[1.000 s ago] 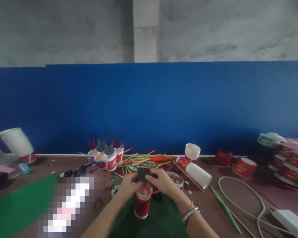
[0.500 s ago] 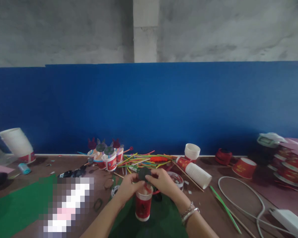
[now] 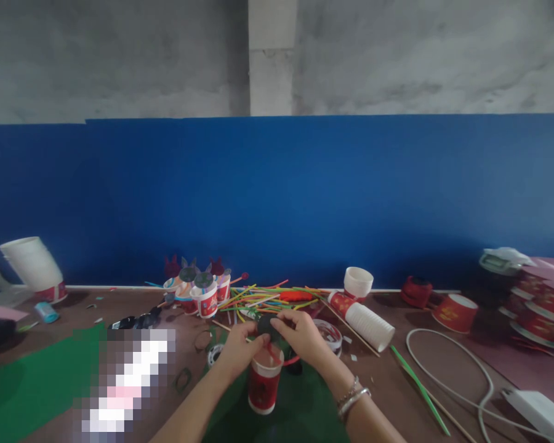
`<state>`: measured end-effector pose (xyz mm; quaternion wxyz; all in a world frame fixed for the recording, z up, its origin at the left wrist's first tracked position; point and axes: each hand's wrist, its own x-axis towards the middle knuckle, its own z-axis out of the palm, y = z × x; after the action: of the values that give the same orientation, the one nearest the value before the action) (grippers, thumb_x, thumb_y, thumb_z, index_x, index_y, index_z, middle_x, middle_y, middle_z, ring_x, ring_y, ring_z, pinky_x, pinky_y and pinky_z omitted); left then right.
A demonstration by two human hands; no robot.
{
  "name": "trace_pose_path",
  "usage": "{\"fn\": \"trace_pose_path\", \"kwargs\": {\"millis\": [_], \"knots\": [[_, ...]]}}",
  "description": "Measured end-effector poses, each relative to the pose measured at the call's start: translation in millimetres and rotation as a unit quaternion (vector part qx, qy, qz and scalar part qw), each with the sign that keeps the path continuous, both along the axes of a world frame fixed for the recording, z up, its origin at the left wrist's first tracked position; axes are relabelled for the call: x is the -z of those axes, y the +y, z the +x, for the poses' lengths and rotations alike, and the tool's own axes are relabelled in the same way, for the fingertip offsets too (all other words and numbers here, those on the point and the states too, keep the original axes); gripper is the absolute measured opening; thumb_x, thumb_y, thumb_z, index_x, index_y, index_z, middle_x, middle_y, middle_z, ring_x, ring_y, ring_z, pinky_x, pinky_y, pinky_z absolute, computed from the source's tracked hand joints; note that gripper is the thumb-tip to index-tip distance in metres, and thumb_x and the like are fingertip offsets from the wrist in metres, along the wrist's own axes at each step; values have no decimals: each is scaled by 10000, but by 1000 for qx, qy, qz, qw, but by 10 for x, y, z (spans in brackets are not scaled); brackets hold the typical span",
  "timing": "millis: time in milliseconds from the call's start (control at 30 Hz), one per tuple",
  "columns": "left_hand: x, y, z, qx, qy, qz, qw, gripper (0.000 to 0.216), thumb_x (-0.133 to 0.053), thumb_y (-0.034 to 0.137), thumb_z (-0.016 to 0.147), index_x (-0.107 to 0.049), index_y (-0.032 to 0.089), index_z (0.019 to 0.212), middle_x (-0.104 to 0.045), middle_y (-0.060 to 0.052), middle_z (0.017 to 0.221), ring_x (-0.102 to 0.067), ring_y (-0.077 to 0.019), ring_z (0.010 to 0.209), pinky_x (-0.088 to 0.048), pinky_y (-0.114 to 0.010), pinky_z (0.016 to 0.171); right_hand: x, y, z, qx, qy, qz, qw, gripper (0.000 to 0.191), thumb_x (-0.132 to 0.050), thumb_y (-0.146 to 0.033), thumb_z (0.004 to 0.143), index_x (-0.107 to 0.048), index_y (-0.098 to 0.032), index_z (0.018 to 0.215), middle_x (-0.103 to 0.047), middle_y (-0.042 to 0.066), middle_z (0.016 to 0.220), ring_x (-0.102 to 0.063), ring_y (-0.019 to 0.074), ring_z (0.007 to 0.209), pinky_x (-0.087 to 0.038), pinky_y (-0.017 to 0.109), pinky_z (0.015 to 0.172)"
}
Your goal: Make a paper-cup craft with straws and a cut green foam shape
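Observation:
A dark round disc [image 3: 266,327] is pinched between my two hands just above a red paper cup with a white rim [image 3: 264,391]. My left hand [image 3: 244,352] is closed on the disc's left side, its fingertips close over the cup's rim. On the other side, my right hand [image 3: 300,333] has thumb and fingers closed on the disc's edge. A thin red strip [image 3: 273,354] runs from below the disc into the cup. The cup stands slightly tilted over a dark green sheet [image 3: 305,406]. Whether my left fingers touch the cup is unclear.
Decorated paper cups [image 3: 206,303] cluster at the back left, beside a heap of coloured pipe cleaners [image 3: 253,299]. Stacked paper cups [image 3: 369,326] lie on their side at right, near a tape roll [image 3: 330,335]. A white cable [image 3: 487,372] loops at far right.
The cup's base has shifted slightly left and the cup leans more. The disc has dropped a little, and my right fingers have moved slightly along its edge.

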<state>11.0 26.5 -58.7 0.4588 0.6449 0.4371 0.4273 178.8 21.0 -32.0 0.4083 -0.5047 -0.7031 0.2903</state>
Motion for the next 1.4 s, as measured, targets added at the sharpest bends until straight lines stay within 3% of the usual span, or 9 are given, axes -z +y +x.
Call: {"fn": "trace_pose_path", "kwargs": {"millis": [100, 233, 500, 600, 767, 867, 967, 1200, 1400], "knots": [[21, -27, 31, 24, -50, -57, 997, 230, -664, 258, 634, -705, 110, 805, -690, -53, 729, -600, -207, 719, -447, -285, 681, -12, -6, 9, -11, -12, 2, 1000, 234, -542, -314, 791, -537, -166, 609, -440, -42, 567, -384, 107, 571, -310, 215, 540], [53, -68, 88, 19, -72, -93, 993, 222, -662, 317, 670, -704, 104, 716, -672, -42, 658, -582, -181, 621, -437, -272, 615, -45, -27, 22, -26, -26, -7, 999, 227, -545, -308, 793, -541, -169, 614, -450, -45, 567, -395, 105, 571, -311, 210, 545], [20, -59, 50, 0, 22, 56, 998, 156, -638, 281, 695, -698, 145, 647, -664, -39, 695, -560, -198, 713, -427, -267, 685, -72, -61, -7, -63, -30, 6, 998, 310, -476, -312, 852, -420, -182, 576, -376, -52, 573, -355, 100, 576, -277, 211, 529], [-17, -61, 52, 14, 9, 33, 999, 234, -651, 360, 689, -684, 139, 621, -636, -34, 659, -532, -187, 679, -418, -263, 653, -68, -57, -25, -71, -16, 9, 997, 325, -435, -320, 876, -398, -184, 584, -366, -49, 585, -357, 102, 586, -283, 212, 535], [-30, -44, 68, -5, -11, -17, 1000, 488, -568, 594, 690, -550, 149, 490, -436, 27, 486, -375, -116, 522, -312, -234, 507, -87, -65, -6, -37, -28, -6, 999, 239, -508, -330, 828, -503, -174, 647, -429, -49, 595, -388, 104, 586, -309, 207, 541], [-20, -26, 59, -32, -5, -12, 999, 513, -584, 610, 663, -441, 173, 434, -333, 50, 467, -314, -101, 511, -250, -229, 486, -112, -78, 14, -48, -23, -40, 998, 92, -631, -241, 697, -601, -157, 719, -539, -33, 643, -456, 117, 620, -344, 203, 557], [-11, -18, 55, -50, -2, -15, 999, 512, -600, 579, 660, -391, 184, 411, -288, 59, 458, -290, -94, 496, -222, -233, 481, -112, -71, 21, -69, 13, -64, 995, 77, -623, -169, 649, -656, -141, 713, -594, -13, 664, -503, 133, 653, -376, 207, 586], [-93, -47, 55, -49, -36, -19, 998, 261, -678, 389, 631, -606, 144, 579, -553, 8, 532, -487, -144, 540, -371, -252, 558, -87, -46, 4, -35, 14, -85, 996, 80, -592, -163, 628, -659, -132, 659, -575, -30, 581, -484, 114, 580, -370, 200, 546], [-145, -77, 25, -22, -25, 29, 999, 178, -656, 309, 656, -656, 138, 606, -619, -27, 605, -539, -181, 642, -406, -270, 642, -145, -106, -4, -38, -4, -66, 997, 60, -579, -160, 620, -592, -144, 564, -533, -38, 512, -467, 107, 537, -334, 192, 490]]}}
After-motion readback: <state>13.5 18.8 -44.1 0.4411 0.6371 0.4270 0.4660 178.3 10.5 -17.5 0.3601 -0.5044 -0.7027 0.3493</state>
